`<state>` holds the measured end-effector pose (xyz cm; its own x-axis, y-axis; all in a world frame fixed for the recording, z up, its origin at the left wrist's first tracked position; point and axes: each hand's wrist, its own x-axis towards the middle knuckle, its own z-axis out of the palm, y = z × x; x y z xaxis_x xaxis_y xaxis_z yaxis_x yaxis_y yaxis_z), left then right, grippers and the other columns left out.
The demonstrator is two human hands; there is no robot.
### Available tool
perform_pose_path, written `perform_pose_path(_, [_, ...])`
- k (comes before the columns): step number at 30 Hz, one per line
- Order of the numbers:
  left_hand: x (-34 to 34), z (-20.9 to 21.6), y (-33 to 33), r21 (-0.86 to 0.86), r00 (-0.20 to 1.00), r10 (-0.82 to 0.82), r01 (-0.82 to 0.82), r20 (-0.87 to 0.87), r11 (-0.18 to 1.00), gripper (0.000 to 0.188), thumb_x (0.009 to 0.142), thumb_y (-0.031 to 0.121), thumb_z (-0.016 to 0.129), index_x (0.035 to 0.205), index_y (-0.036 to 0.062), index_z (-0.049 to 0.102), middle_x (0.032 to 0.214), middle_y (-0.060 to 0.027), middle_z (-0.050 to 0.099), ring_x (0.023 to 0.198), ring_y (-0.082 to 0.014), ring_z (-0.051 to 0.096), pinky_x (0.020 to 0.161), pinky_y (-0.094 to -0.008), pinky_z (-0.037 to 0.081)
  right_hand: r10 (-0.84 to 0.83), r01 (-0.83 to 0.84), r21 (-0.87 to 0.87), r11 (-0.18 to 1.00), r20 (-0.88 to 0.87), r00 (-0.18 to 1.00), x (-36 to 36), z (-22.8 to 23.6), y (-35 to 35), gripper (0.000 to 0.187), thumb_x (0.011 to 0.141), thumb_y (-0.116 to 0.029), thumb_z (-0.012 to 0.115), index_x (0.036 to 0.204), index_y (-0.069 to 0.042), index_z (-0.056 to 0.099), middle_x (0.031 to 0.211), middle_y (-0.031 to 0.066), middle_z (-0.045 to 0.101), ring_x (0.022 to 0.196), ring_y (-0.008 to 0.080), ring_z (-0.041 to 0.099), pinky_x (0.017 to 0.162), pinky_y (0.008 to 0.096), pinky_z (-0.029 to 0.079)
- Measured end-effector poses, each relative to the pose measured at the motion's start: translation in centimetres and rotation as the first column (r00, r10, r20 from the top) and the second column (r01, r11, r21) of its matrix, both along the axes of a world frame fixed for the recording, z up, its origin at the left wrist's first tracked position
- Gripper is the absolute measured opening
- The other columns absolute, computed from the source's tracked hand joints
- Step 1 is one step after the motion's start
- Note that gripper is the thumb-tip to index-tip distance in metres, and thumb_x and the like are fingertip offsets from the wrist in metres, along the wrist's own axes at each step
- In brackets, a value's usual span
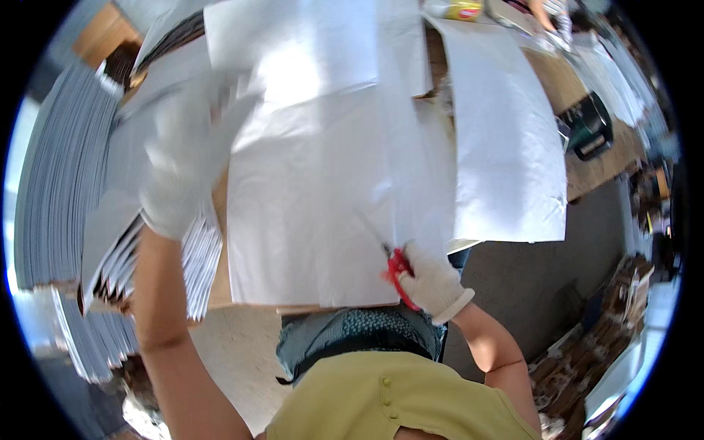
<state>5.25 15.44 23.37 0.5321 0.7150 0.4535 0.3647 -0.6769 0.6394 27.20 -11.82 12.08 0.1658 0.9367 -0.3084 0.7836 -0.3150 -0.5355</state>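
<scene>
My right hand (433,282), in a white knitted glove, is closed around a pair of red-handled scissors (400,273) near the front edge of the table. The scissors' blades point away from me, over a large white sheet (315,191) that covers the middle of the table. My left hand (176,169), gloved the same way, is raised at the left above a stack of folded white sheets (194,253). Motion smears its fingers, so I cannot tell whether they hold anything.
Another white sheet (506,139) lies to the right, its near end past the table edge. A tall stack of grey-white sheets (62,176) stands far left. A dark green container (589,126) sits on the right tabletop (609,158). Another person's hand (543,13) shows at the top right.
</scene>
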Motion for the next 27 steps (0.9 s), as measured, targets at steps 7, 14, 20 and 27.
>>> perform_pose_path(7, [-11.9,-19.9,-5.1,-0.283,0.874,0.369,-0.458,-0.316,0.842,0.050,0.094,0.025,0.069,0.133,-0.0049,0.059,0.134,-0.0254,0.059,0.126,-0.0375,0.055,0.106,-0.0439,0.043,-0.479,0.479,0.029,0.878,0.044,0.876,6.2,-0.8,5.4,0.043,0.096,-0.041,0.060,0.115,-0.002,0.057,0.101,0.0274,0.071,0.100,0.0461,0.069,0.089,0.0543,0.053])
perform_pose_path(14, [-12.0,-19.3,-7.0,-0.425,0.853,0.431,-0.520,-0.293,0.741,0.055,0.095,0.025,0.065,0.139,-0.0061,0.053,0.132,-0.0198,0.058,0.118,-0.0310,0.057,0.107,-0.0393,0.042,-0.502,0.502,0.020,0.865,0.040,0.864,5.8,-0.3,5.9,0.046,0.095,-0.036,0.064,0.123,-0.001,0.052,0.112,0.0258,0.070,0.102,0.0444,0.069,0.090,0.0523,0.054])
perform_pose_path(20, [-12.2,-19.8,-6.1,-0.478,0.843,0.466,-0.536,-0.267,0.696,0.053,0.095,0.024,0.065,0.139,-0.0060,0.054,0.131,-0.0152,0.057,0.119,-0.0259,0.056,0.106,-0.0360,0.042,-0.519,0.394,0.432,0.811,0.220,0.826,5.7,-5.3,9.0,0.055,0.092,-0.029,0.068,0.136,-0.002,0.047,0.123,0.0207,0.065,0.104,0.0413,0.068,0.090,0.0478,0.055])
perform_pose_path(27, [-13.2,-19.4,-6.8,-0.708,0.854,0.517,-0.400,-0.057,0.582,0.053,0.096,0.026,0.067,0.138,-0.0054,0.056,0.132,-0.0153,0.059,0.123,-0.0250,0.055,0.109,-0.0356,0.040,-0.292,0.302,0.086,0.949,-0.113,0.950,2.6,-4.9,4.8,0.049,0.091,-0.021,0.067,0.134,-0.001,0.056,0.114,0.0166,0.067,0.108,0.0357,0.065,0.092,0.0443,0.053])
